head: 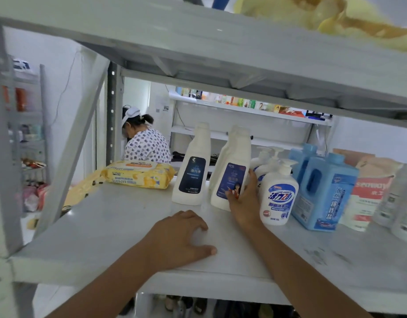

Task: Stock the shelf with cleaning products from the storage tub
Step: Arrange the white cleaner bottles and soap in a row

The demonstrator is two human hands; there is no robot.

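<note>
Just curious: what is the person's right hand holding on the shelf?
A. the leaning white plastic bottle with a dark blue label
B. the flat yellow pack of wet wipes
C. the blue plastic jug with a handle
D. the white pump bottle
A: the right hand has its thumb and fingers curled round the leaning white plastic bottle with a dark blue label.

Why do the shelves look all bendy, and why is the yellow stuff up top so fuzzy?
Head view: the wide-angle lens bows the shelf edges and posts; the yellow thing up top is close and smeared; the clear bottles at the right edge blur too; the white bottle in the right hand looks sharper; light is soft, shadows faint.
</note>
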